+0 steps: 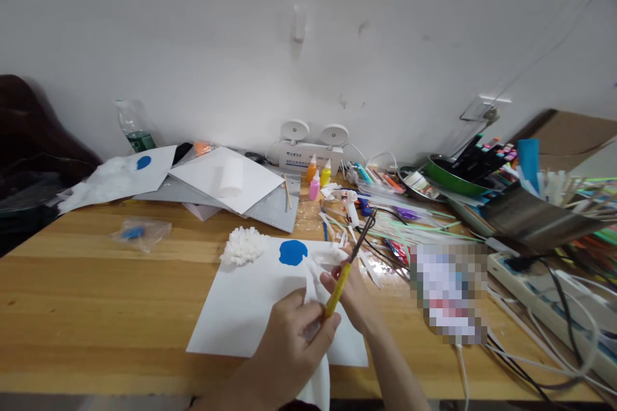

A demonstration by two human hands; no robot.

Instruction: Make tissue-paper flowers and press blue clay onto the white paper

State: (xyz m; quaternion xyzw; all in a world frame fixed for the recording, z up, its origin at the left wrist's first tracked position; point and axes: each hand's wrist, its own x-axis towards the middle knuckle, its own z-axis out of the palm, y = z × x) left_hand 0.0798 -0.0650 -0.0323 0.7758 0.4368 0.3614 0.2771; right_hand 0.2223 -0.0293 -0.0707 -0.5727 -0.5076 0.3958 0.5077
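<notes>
My left hand is closed round white tissue paper, with the yellow handle of a pointed metal tool passing by its thumb. Just right of it, my right hand pinches the upper part of the tissue, fingers closed; the tool slants up in front of this hand. Both hands are over a white sheet. A blue patch lies near the sheet's top edge, with a heap of crumpled white pieces to its left.
A small plastic bag lies at the left. Behind are papers, glue bottles and a glue gun. A power strip, cables, a green pan of markers and a blurred-out object crowd the right.
</notes>
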